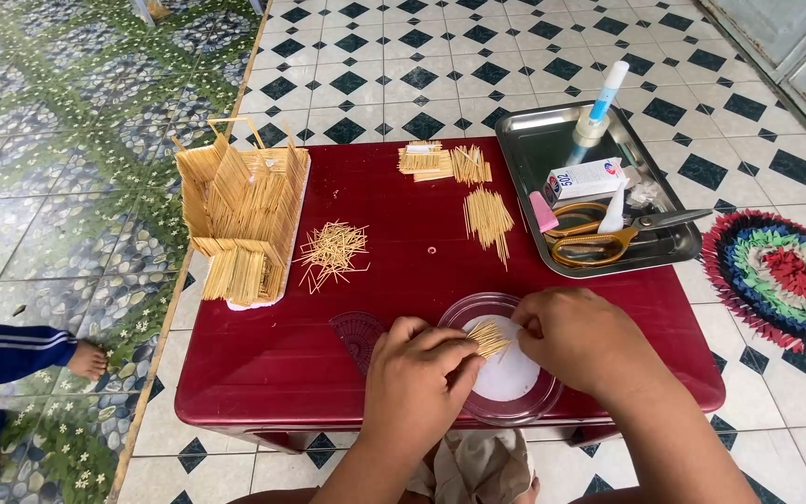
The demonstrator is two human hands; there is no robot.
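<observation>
Both hands pinch 1 toothpick bundle [489,338] over the clear lid [478,397] at the red table's [263,364] 6 o'clock edge: left hand [419,383], right hand [576,341]. Bare tabletop sits at 12.

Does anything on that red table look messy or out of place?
One thing: the loose toothpicks beside the stick model house lie scattered and crisscrossed, while the other toothpick piles lie in neat parallel rows. Both hands, left hand and right hand, hold a tidy toothpick bundle over the clear lid.
</observation>
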